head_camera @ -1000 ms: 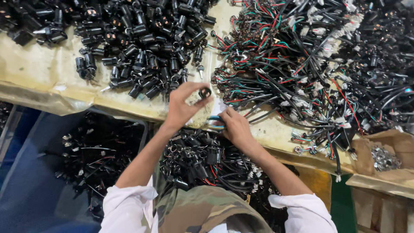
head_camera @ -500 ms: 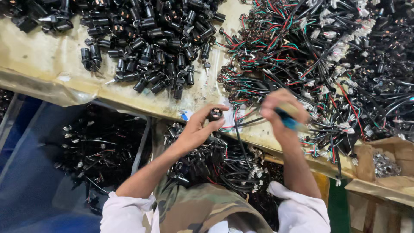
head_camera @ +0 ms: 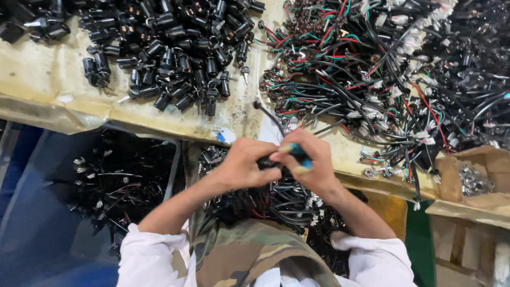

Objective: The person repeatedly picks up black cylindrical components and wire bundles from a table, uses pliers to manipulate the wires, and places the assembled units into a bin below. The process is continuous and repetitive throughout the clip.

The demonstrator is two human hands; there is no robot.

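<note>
My left hand [head_camera: 245,162] grips a small black cylindrical socket part [head_camera: 264,161] at the table's near edge; a black wire [head_camera: 268,114] runs up from it. My right hand [head_camera: 313,162] meets it from the right and holds a small tool with a blue and yellow handle [head_camera: 298,154] against the part. Both hands touch each other over the edge of the worn yellowish table [head_camera: 42,74]. The part itself is mostly hidden by my fingers.
A heap of black socket parts [head_camera: 164,48] lies at the table's back left. A tangle of red, green and black wire harnesses [head_camera: 382,69] fills the right. Below the edge sit bins of finished wired parts [head_camera: 122,180]. A cardboard box with metal bits [head_camera: 473,180] stands at right.
My right hand picked up the blue-handled tool at the right and brought it back to the left hand. The left hand drew the socket part slightly toward me.
</note>
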